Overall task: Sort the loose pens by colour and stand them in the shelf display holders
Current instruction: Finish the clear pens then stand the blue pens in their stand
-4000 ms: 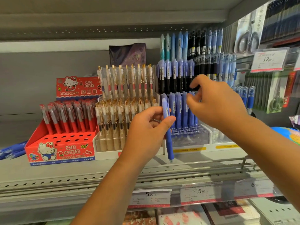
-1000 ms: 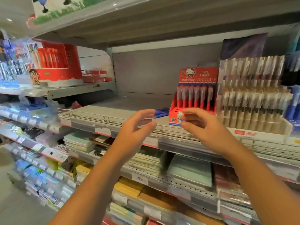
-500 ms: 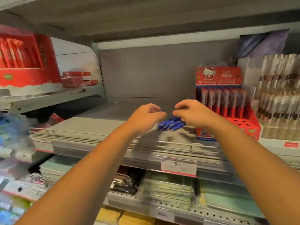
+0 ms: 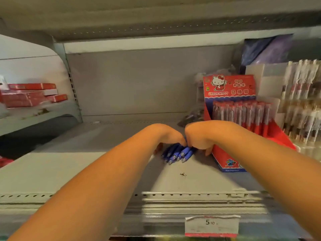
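Several loose blue pens (image 4: 177,153) lie in a bunch on the grey shelf (image 4: 86,167), tips pointing toward me. My left hand (image 4: 163,138) comes down over their left side with fingers curled around them. My right hand (image 4: 199,138) curls over their right side, knuckles touching the left hand. The far ends of the pens are hidden under both hands. A red Hello Kitty display holder (image 4: 243,119) with red pens stands just right of my right hand.
A holder of gold-trimmed pens (image 4: 302,101) stands blurred at the far right. Red boxes (image 4: 31,94) sit on the neighbouring shelf at left. A wire rail (image 4: 199,197) and a price tag (image 4: 212,225) run along the shelf's front edge.
Both hands have dropped onto the blue pens and closed around the bunch. The view has moved closer to the shelf.
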Demonstrator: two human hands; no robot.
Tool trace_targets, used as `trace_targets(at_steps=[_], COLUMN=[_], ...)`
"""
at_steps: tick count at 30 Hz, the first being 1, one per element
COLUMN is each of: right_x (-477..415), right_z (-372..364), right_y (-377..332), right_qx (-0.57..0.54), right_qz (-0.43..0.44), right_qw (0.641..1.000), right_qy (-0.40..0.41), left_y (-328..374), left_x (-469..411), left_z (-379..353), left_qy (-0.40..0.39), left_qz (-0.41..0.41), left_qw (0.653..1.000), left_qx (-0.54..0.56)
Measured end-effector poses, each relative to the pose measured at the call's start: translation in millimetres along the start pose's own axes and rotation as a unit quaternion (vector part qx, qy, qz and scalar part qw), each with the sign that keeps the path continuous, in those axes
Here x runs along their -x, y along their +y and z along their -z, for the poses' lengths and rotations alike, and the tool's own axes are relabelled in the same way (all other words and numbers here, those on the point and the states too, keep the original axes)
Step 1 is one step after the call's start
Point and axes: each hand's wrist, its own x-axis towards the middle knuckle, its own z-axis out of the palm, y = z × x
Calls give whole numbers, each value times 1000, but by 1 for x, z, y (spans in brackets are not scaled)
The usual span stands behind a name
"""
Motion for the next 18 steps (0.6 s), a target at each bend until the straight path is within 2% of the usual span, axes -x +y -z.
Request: trace_targets(at_steps=[1,5,10,18], right_x=[-4,-6,-7,-9], right_z=[-1,-3,-11,-17], right_y=[-1,-6,-18,-19], right_qx=[35,48,29,1], right_qz=[-5,-33,-48,-18], right_qw=[999,996,997,1000], right_qy=[-15,-62,-46,-18], left_y=[0,-5,-10,-19], left_x=[-3,-7,-7,-15], left_z=[2,9,13,15], left_qy=[-11,-42,-102,-93], left_qz=[-9,-44,-112,-128], left_qw=[1000,998,988,986], left_qx=[-12,-27,-43,-43])
